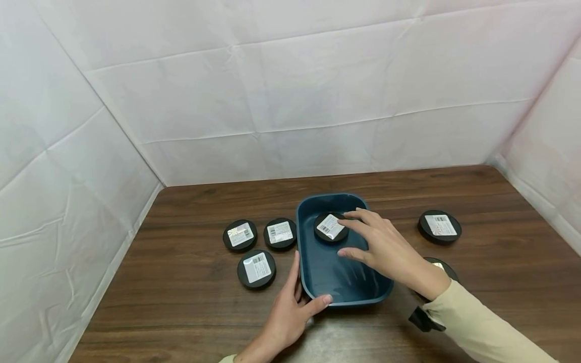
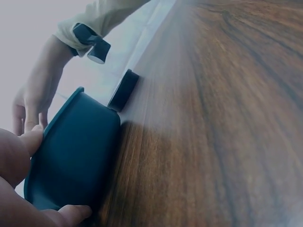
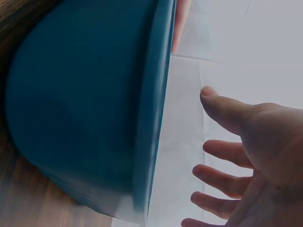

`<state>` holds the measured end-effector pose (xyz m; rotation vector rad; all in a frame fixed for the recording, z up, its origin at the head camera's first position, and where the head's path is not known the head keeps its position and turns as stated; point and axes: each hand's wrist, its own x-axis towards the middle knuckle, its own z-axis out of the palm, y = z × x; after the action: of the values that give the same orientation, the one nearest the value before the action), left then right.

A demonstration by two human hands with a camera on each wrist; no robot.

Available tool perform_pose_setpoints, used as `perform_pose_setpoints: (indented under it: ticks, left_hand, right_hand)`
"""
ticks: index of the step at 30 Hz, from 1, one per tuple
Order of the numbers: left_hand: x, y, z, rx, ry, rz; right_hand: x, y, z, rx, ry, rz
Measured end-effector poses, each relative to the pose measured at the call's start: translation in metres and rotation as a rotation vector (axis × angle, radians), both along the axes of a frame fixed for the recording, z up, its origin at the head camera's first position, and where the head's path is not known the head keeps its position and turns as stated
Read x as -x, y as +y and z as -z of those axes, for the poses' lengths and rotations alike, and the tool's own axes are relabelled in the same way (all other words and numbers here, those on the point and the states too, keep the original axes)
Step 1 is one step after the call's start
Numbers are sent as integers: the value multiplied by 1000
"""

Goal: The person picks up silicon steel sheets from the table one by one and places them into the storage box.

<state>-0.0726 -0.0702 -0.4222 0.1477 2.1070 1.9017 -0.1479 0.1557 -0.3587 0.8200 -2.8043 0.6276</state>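
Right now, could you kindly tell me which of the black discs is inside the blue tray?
It is the labelled disc by the right hand, in the tray's far half; the other five lie outside, three on its left, two on its right.

1. Head view: high, looking forward and down; widest, taking in the brown wood-grain tabletop (image 1: 181, 312) and white creased sheeting (image 1: 290, 80).
2. Left wrist view: low, close, rolled sideways; faces the smooth dark-blue round-cornered tray (image 1: 345, 282) past the bare left hand (image 1: 290, 317).
3. Right wrist view: very close, also rolled; tray's outer wall fills the left half.
4. All three share tray and bare right hand (image 1: 381, 247).
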Motion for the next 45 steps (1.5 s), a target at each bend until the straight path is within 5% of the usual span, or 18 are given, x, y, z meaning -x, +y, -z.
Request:
perform_pose_setpoints:
  ticks: [23,45]
  left_hand:
    - [-2,1,-2,-30,-2,-4]
    - [-2,1,0,-15,2,-18]
  right_hand:
    - [-14,15,6,100,29,47]
    - [-28,28,11,70,46,59]
